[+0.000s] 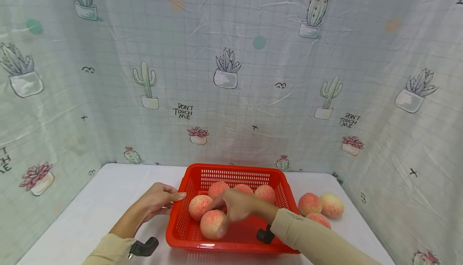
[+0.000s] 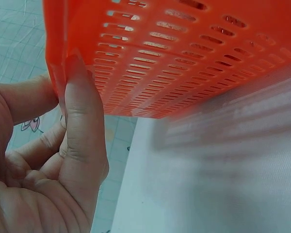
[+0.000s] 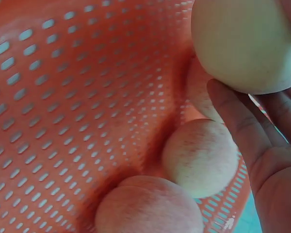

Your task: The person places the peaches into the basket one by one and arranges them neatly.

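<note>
A red plastic basket [image 1: 231, 167] with slotted walls stands on the white table. At its left rim my left hand [image 1: 159, 200] pinches the edge between thumb and fingers; the left wrist view shows the thumb and fingers on both sides of the rim [image 2: 56, 58]. Inside the basket, my right hand [image 1: 238, 204] grips a pink-and-yellow peach [image 1: 211, 225] near the front left. Close by lies another peach [image 1: 199, 207], and more sit along the back wall, such as the peach [image 1: 265, 194] at the back right. The right wrist view shows the held peach [image 3: 247, 43] above the others.
Three peaches lie on the table right of the basket, among them a yellower peach [image 1: 332, 205]; my right sleeve partly covers the nearest one [image 1: 319, 219]. A cactus-print curtain [image 1: 231, 108] surrounds the table at the back and sides.
</note>
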The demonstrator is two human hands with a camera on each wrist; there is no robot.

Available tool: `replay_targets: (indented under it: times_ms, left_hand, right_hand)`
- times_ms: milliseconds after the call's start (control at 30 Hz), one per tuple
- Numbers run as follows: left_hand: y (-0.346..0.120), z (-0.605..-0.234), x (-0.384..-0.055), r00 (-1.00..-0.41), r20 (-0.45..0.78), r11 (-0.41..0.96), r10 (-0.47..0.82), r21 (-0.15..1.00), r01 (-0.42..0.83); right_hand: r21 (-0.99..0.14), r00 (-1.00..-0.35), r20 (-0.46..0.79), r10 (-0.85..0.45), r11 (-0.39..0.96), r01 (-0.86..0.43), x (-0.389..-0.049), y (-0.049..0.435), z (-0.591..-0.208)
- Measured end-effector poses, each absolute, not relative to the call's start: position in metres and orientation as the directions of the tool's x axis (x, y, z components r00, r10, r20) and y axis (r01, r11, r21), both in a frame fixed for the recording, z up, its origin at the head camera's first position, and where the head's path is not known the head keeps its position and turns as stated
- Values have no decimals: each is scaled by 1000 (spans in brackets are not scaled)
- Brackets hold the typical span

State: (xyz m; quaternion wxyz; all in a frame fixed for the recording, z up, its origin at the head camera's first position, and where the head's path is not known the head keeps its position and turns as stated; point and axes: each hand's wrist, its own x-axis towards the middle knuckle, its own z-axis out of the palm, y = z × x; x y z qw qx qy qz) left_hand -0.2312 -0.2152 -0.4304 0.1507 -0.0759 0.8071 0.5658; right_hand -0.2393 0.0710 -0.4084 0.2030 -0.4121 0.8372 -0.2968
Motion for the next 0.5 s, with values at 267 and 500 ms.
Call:
replay_targets:
  times_ms: [267, 500]
  left_hand:
    - [-214, -431, -231, -942, -334, 345, 37, 889, -302]
    - [-215, -429, -230, -944, -327, 343, 41, 892, -294]
  right_hand:
    - [-697, -551, -105, -828, 456, -553, -238, 64, -421]
    - [-646, -543, -89, -835, 464, -607, -238, 59, -425]
